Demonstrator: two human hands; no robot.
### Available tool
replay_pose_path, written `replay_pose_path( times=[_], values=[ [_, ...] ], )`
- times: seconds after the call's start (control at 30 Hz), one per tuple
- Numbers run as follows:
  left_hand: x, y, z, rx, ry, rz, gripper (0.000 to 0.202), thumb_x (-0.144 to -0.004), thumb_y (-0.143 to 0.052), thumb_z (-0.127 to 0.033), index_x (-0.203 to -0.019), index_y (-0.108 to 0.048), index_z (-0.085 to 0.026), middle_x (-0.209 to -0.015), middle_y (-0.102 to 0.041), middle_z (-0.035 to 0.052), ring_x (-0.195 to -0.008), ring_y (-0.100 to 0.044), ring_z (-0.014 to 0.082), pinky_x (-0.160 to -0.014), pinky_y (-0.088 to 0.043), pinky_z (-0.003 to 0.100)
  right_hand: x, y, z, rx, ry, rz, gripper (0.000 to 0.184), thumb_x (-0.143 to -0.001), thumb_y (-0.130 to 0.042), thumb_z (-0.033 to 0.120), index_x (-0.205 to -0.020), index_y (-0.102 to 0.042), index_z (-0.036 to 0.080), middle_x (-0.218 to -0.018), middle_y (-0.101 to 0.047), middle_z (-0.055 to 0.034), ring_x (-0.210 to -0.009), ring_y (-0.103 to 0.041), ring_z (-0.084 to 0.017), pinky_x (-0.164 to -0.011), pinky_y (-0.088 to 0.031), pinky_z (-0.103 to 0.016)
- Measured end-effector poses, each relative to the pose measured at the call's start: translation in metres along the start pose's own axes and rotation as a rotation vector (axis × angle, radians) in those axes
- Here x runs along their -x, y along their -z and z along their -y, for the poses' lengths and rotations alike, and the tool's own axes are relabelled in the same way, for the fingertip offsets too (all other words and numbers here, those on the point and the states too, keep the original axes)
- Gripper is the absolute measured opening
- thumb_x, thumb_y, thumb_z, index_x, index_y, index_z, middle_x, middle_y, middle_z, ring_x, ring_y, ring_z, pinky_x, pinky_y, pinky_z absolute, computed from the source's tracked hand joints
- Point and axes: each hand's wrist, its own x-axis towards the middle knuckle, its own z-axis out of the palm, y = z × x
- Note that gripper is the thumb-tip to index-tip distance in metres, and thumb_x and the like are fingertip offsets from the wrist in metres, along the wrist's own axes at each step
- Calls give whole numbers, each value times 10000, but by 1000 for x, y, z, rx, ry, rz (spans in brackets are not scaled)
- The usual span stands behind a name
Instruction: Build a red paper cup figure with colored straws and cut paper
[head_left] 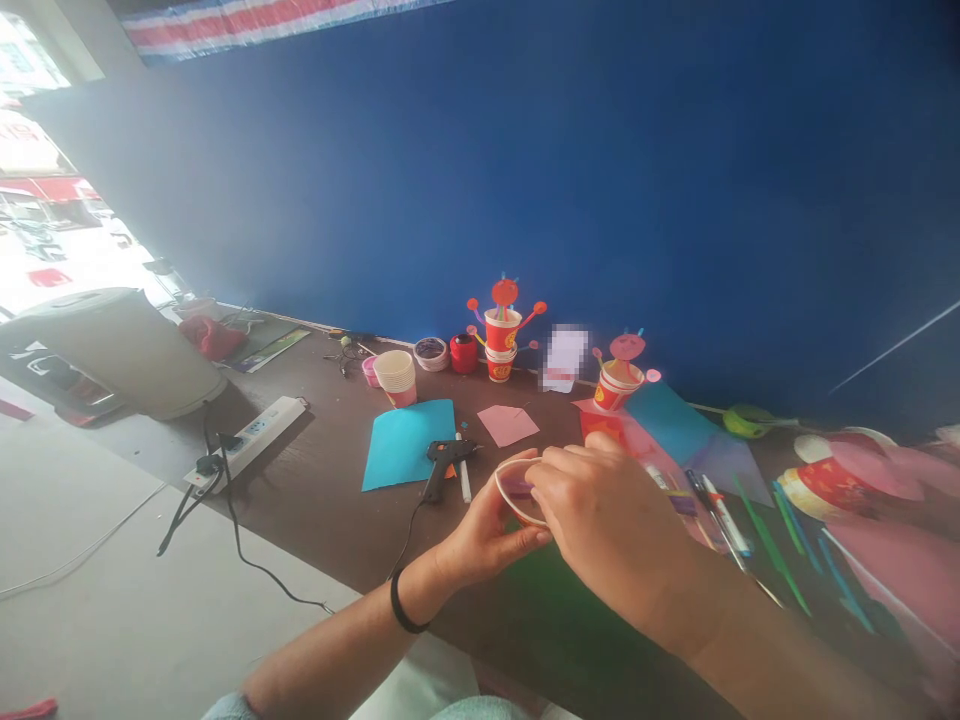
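Observation:
My left hand (487,535) is wrapped round a paper cup (517,490), its open mouth tipped toward me. The closed fingers of my right hand (592,500) reach over the rim into the cup, and whatever they pinch there is hidden. Something purple shows inside. Beyond my hands lie a black glue gun (442,465), a white marker (463,470) and a blue paper sheet (405,450). A pink paper square (508,425) lies close by. Paper-cup figures with round paper heads stand at the back, one on the red cup (502,330), another on a second cup (615,390).
A cup stack (396,378) stands at the back. Leftward are a power strip (251,440) with trailing cords and a large kettle (112,350). Pens, a marker (727,515), green strips (772,545) and a roll of green tape (746,421) lie right. A blue wall (525,150) bounds the table.

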Motion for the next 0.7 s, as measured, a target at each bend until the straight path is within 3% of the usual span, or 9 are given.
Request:
replay_pose_path(
  times=[0.2, 0.37, 0.53, 0.7],
  values=[
    [-8, -2, -4, 80, -31, 80, 684, -734, -691, -368, -1321, -370, -226, -1305, -464, 119, -1191, -454, 295, -969, -401, 389, -2, 7, -4, 8, -29, 59, 180, -688, -583, 47, -629, -609, 216, -597, -604, 14, -567, -502, -152, -629, -221, -314],
    [-16, -1, -4, 63, -19, 8, 759, -621, -789, -260, -1265, -391, -204, -1244, -492, 114, -1152, -473, 283, -962, -394, 388, 7, 5, -23, -8, -54, 80, 187, -744, -593, 85, -744, -644, 265, -621, -586, 35, -598, -492, -165, -640, -236, -315],
    [-23, 9, 1, 357, 259, 110, 616, -627, -784, -310, -1151, -498, -157, -1034, -609, 86, -922, -591, 227, -771, -472, 313, 18, -9, -47, -37, -76, 101, 207, -788, -570, 87, -753, -652, 273, -638, -571, 38, -658, -515, -160, -661, -268, -310],
    [-29, 7, 15, 656, 477, 109, 489, -733, -680, -397, -1103, -588, -91, -964, -661, 139, -852, -630, 230, -774, -470, 330, 19, -12, -61, -145, -93, 204, 215, -808, -555, 115, -766, -667, 294, -703, -601, 42, -685, -520, -150, -668, -307, -296]
  ],
)
